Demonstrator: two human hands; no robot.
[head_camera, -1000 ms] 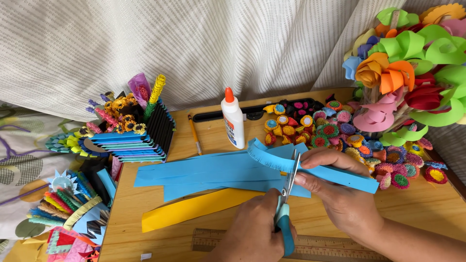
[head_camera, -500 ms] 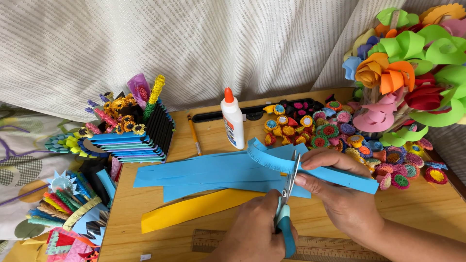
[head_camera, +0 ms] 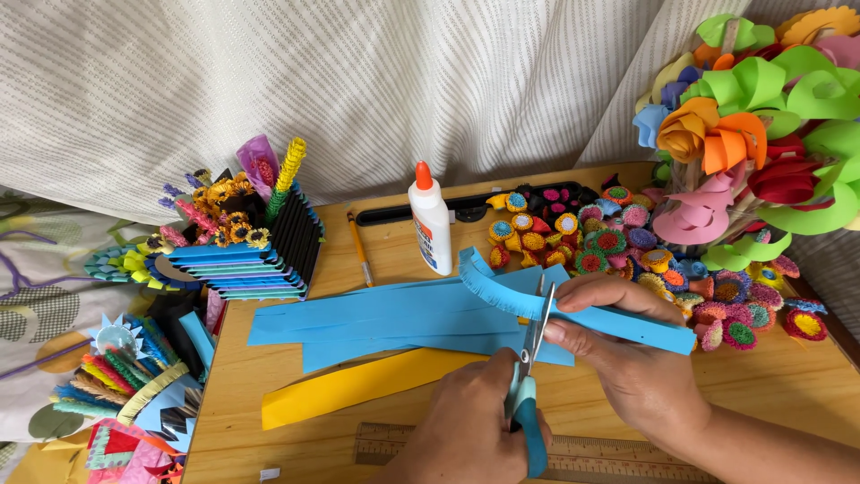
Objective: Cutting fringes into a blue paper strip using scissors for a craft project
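Blue paper strip [head_camera: 618, 324], teal-handled scissors [head_camera: 528, 394], yellow strip [head_camera: 358, 385]

Home craft corner, paper-flower setup, not a shop or lab. Evidence: small wooden table [head_camera: 806, 381] pushed against a draped striped white curtain [head_camera: 358, 81], patterned bedsheet-type fabric [head_camera: 40, 296] off the table's left edge. Back edge carries a white glue bottle [head_camera: 431, 220] with orange cap, a pencil [head_camera: 359, 250] and a heap of small quilled paper flowers [head_camera: 618, 242]. Back-left corner: folded-paper holder [head_camera: 260, 255] stuffed with paper blooms. Right side: large bouquet of rolled paper roses [head_camera: 743, 134]. Wooden ruler [head_camera: 618, 453] along the front edge, paper scraps [head_camera: 125, 394] piled left.
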